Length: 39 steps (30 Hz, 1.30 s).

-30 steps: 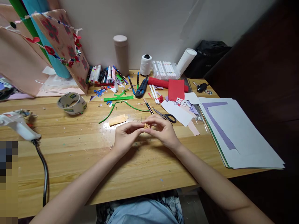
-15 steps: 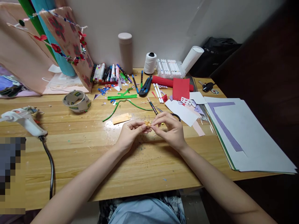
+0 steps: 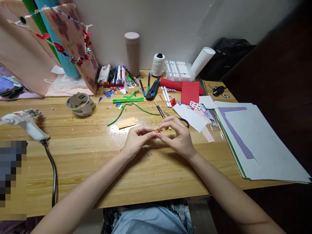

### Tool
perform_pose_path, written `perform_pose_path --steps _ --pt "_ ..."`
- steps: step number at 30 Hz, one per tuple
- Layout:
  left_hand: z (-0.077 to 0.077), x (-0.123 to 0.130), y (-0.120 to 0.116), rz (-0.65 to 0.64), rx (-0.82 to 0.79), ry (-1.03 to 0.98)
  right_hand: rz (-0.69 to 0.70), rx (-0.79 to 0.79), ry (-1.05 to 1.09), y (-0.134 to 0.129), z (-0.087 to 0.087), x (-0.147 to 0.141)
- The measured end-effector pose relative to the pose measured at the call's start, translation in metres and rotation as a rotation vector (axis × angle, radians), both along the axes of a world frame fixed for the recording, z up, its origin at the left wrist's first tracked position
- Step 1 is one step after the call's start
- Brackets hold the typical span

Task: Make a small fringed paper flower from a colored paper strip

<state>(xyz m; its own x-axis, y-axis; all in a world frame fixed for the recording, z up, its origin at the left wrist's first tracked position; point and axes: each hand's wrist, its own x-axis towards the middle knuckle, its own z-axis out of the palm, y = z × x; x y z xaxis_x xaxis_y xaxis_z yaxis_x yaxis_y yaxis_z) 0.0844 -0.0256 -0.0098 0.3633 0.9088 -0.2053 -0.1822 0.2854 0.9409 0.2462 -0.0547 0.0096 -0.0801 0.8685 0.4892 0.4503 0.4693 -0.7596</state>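
Note:
Between my fingertips is a small orange frilled paper piece (image 3: 158, 130), mostly hidden by the fingers. My left hand (image 3: 138, 139) pinches it from the left with thumb and forefinger. From the right, my right hand (image 3: 177, 136) closes thumb and fingers on it. Just behind my left hand lies a flat strip of orange paper (image 3: 127, 123). A green wrapped wire (image 3: 122, 112) bends across the wood beyond it. Scissors with a black handle (image 3: 184, 122) lie partly hidden behind my right hand, near a dark marker (image 3: 159, 109).
A white glue gun (image 3: 26, 123) and tape roll (image 3: 81, 104) sit left on the table (image 3: 102, 178). A utility knife (image 3: 153, 89), red paper (image 3: 190, 93) and paper scraps lie behind my hands. At right is a paper stack (image 3: 268, 146); a tumbler (image 3: 132, 53) stands at the back.
My fingertips have drawn closer together around the orange paper piece, so less of it shows. The whole view has shifted slightly.

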Motion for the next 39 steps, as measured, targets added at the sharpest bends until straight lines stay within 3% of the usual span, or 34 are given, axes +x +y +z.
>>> perform_pose_path --steps 8,17,20,26,32,39 --pt "0.001 0.000 0.001 -0.009 0.015 -0.019 -0.006 0.131 -0.046 -0.001 0.001 0.002" --pt "0.002 -0.001 0.002 -0.021 -0.076 -0.156 -0.003 0.299 -0.129 -0.003 0.001 0.005" --pt "0.003 -0.001 0.002 -0.047 -0.063 -0.123 -0.041 0.242 -0.032 -0.004 0.002 0.004" --pt "0.005 -0.002 0.002 -0.060 -0.072 -0.081 0.001 -0.030 0.075 -0.001 0.003 0.000" --pt "0.002 -0.003 0.003 -0.055 -0.113 -0.124 0.046 -0.120 0.207 0.003 -0.001 0.003" --pt "0.002 -0.003 0.003 -0.141 -0.199 -0.091 0.132 -0.150 0.037 0.008 0.002 0.014"
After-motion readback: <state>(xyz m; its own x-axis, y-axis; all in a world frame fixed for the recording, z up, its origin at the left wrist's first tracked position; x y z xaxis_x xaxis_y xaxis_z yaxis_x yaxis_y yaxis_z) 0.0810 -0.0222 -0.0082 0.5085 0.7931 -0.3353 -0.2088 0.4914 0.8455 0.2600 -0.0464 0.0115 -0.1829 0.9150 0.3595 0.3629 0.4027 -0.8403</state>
